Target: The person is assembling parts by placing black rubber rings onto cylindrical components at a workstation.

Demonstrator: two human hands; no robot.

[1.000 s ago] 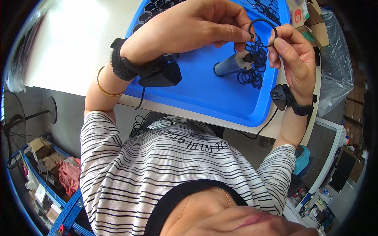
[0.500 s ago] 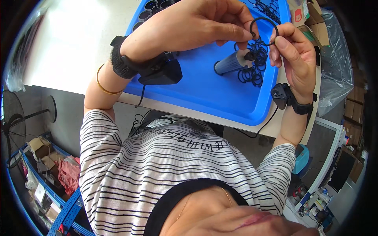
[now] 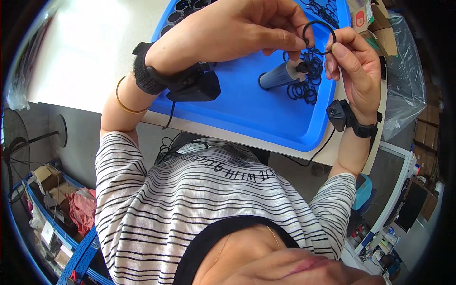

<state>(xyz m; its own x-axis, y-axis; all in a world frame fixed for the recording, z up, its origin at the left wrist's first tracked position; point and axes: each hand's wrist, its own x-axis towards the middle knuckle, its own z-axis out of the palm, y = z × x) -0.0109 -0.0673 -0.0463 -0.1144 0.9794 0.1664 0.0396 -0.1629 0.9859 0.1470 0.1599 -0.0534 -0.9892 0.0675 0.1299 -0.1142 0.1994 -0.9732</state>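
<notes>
Above the blue tray (image 3: 228,107), a thin black ring (image 3: 317,22) stands raised between my two hands. My left hand (image 3: 266,28) pinches the ring's left side between thumb and fingertips. On its right side, my right hand (image 3: 356,61) grips it between thumb and index finger, the other fingers curled. Just below the ring, a grey ribbed cylinder (image 3: 278,77) with a pale end and a dark knob lies tilted in the tray. A pile of black rings (image 3: 308,88) is beside it, partly hidden behind the hands.
More black rings (image 3: 327,12) are at the tray's far right. Several dark round-ended cylinders (image 3: 175,18) line its far left. Right of the tray are an open cardboard box (image 3: 382,33) and clear plastic sheeting (image 3: 403,80). Cables hang from both wrist-worn devices.
Almost nothing differs. Both hands keep hold of the black ring, with only a slight shift of the left fingers.
</notes>
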